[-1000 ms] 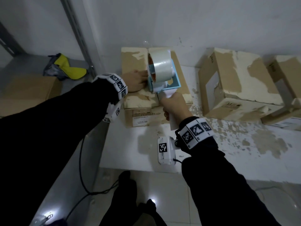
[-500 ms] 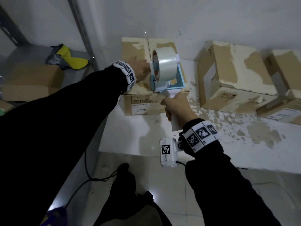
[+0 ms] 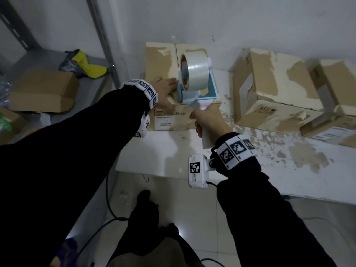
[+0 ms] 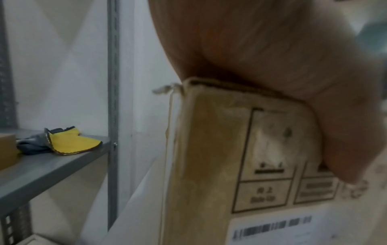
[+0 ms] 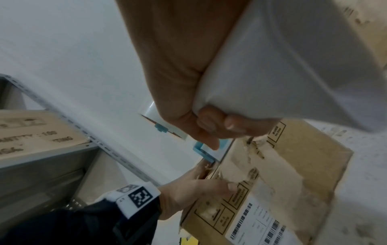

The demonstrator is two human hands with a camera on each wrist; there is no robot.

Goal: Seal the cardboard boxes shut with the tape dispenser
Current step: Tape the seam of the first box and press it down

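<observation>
Gripping the tape dispenser (image 3: 194, 87) atop the box (image 3: 159, 60), right hand (image 3: 210, 122) works beside flat left hand (image 3: 163, 89).

Left hand (image 3: 163, 89) flat on cardboard box (image 3: 159, 60), right hand (image 3: 209, 121) gripping tape dispenser (image 3: 196, 81) at its near edge

A grey metal shelf (image 3: 48, 56) is seen at the far left, on which a yellow and grey folded cloth (image 3: 84, 64) lies. The white bench (image 3: 250, 160), with flaked brown patches, is set against a white wall (image 3: 231, 20).
</observation>
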